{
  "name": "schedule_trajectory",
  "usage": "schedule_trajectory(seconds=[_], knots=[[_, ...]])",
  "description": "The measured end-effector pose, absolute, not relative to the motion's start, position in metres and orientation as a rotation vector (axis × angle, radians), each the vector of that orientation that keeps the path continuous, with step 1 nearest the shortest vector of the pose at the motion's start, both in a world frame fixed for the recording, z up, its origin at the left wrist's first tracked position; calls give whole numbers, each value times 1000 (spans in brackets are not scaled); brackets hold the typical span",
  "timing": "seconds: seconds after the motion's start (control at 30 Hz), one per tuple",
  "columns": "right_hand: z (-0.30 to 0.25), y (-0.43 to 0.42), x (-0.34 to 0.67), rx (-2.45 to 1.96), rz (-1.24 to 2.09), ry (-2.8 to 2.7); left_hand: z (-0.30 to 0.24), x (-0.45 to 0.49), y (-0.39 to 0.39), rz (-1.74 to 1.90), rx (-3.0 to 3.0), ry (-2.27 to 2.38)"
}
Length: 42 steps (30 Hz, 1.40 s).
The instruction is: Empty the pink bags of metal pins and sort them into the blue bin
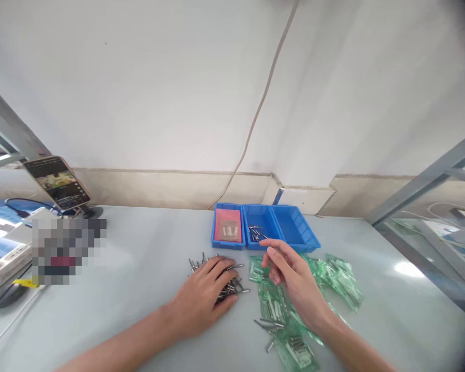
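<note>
My left hand [205,297] lies palm down on a pile of small metal pins [232,281], fingers curled over them. My right hand [292,279] hovers just in front of the middle blue bin [260,232], fingers loosely spread and empty as far as I can see; a few pins lie in that bin. Under and around the right hand lie several green plastic bags [333,276] with pins inside. The left blue bin [228,227] holds a pink sheet and a small bag. The right blue bin [296,227] looks empty.
A phone [58,181] on a stand leans at the far left, near cables and a stack of flat items [3,253]. Metal frame bars [422,181] rise on the right. A thin cable [263,98] runs up the white wall behind the grey table [139,274].
</note>
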State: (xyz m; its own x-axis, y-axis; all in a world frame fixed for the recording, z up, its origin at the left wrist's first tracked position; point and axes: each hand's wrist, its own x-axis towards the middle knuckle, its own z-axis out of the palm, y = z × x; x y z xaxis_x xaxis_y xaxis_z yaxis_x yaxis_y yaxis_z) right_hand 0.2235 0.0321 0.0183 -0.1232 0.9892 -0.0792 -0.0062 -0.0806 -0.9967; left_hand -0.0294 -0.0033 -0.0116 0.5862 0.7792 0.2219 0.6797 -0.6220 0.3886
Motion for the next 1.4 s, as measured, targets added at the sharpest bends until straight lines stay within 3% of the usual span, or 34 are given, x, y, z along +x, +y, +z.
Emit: schedule_trajectory(seconds=[0.33,0.5,1.4], knots=[[9,28,231,-1313,648,-2288,-13,-30,-4,597,2575,1197],[8,24,229,-1277,490,-2514,-14,-30,-4,622,2582,1194],[15,17,225,-1182,589,-2514,-14,-30,-4,592,2571,1202]])
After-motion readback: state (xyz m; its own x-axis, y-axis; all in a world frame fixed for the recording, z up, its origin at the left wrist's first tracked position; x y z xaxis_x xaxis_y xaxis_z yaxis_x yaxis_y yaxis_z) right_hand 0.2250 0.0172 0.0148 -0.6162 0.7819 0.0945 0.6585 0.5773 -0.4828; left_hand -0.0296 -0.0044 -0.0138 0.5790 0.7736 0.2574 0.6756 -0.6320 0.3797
